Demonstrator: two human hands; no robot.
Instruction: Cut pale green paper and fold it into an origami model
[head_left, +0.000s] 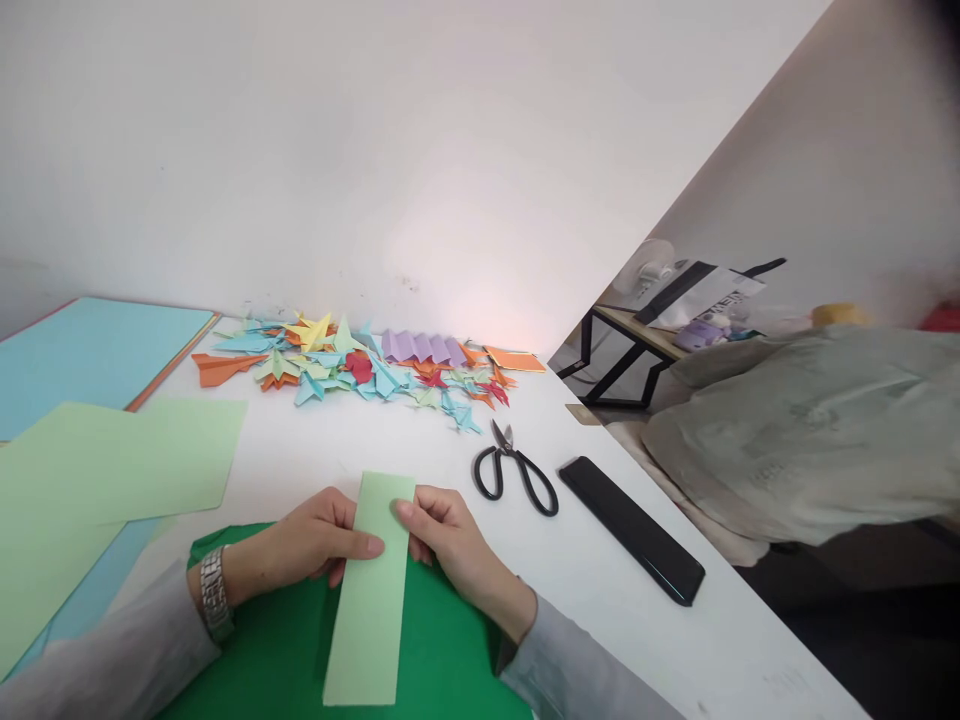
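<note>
A long light-green paper strip (369, 620), apparently folded, is held upright-lengthwise between both hands over a green surface (450, 640). My left hand (330, 535) grips its left edge, thumb flat on the front and fingers curled behind. On the opposite edge, higher up, my right hand (442, 530) pinches the strip with its thumb on top. Black-handled scissors (514, 468) lie on the white table to the right of my right hand, blades slightly apart. The fingertips behind the paper are hidden.
Light-green sheets (180, 455) and blue sheets (97, 345) lie at the left. Folded paper planes and shapes (322, 360) pile along the wall, beside a purple pleated paper (424, 347). A long black object (634, 530) rests near the table's right edge. Beyond stands a covered bed (810, 430).
</note>
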